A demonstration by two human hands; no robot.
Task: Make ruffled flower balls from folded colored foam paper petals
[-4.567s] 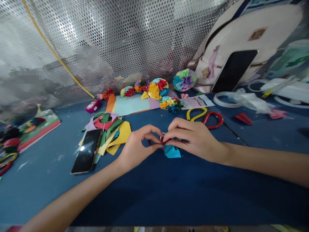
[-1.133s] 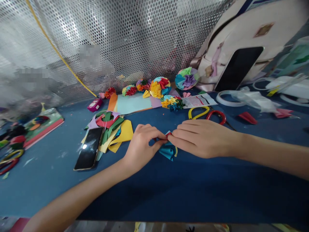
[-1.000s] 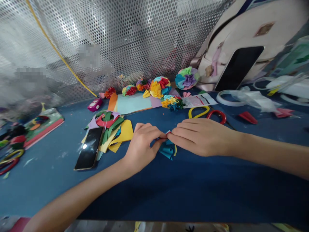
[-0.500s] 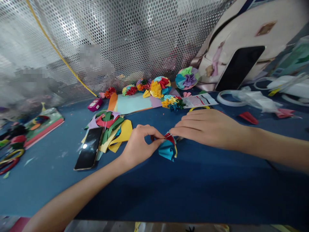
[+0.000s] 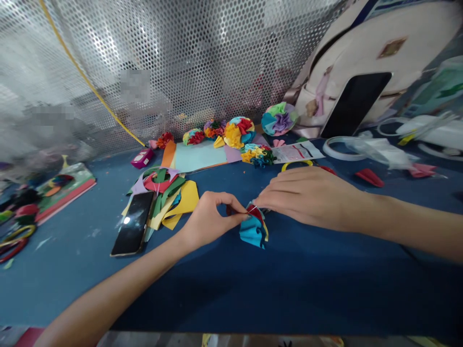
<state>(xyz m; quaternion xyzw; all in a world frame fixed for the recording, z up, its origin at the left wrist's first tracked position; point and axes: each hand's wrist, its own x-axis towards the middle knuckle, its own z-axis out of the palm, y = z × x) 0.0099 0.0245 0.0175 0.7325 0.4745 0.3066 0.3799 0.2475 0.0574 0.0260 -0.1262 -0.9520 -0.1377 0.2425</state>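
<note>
My left hand (image 5: 208, 218) pinches the edge of a small gathered bunch of felt pieces (image 5: 253, 232) between thumb and forefinger. Blue felt faces me, with red and a sliver of yellow behind it. A thin shiny needle (image 5: 252, 208) runs from the red felt to the fingertips of my right hand (image 5: 307, 198), which are closed on it. The back of that hand is turned up, hiding most of its fingers and thumb. Behind it shows the yellow handle of a pair of scissors (image 5: 297, 164). Whether thread is on the needle I cannot make out.
A black phone (image 5: 133, 224) lies beside felt scraps (image 5: 159, 190) to the left. Finished felt pompoms (image 5: 239, 131) line the back before a perforated metal panel (image 5: 202, 58). A backpack (image 5: 358, 53) with another phone (image 5: 356, 105) against it stands back right, near a tape roll (image 5: 331, 148).
The felt bunch has shifted slightly down and right, and more of the needle shows between my hands. My right hand has tipped a little lower.
</note>
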